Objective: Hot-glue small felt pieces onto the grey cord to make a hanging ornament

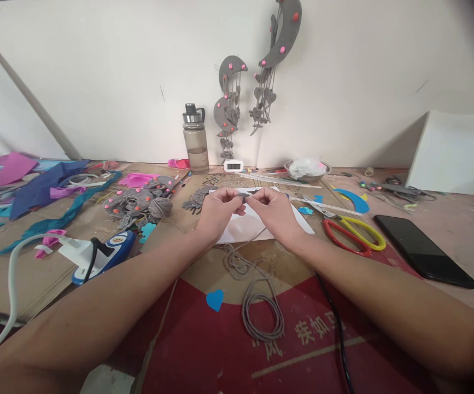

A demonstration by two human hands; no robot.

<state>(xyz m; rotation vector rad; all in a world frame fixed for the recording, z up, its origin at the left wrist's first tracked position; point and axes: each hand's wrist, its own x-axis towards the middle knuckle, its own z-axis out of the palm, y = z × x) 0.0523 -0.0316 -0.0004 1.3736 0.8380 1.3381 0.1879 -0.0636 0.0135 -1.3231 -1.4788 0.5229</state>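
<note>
My left hand (221, 212) and my right hand (273, 212) meet above a white sheet (240, 229), fingertips pinched on a small grey piece (243, 195) between them. Much of that piece is hidden by the fingers. Grey cord (257, 236) runs down from near my right hand to a loose tangle and a round coil (262, 317) on the red and brown cardboard. A blue paper heart (215, 300) lies left of the coil. Behind my left hand is a small grey bundle (198, 198).
Scissors (353, 234) and a black phone (424, 250) lie right. A power strip (107, 254), a grey yarn pile (138, 203) and coloured scraps are left. Behind stand a bottle (195, 143) and clock (234, 166); grey crescents (284, 33) hang on the wall.
</note>
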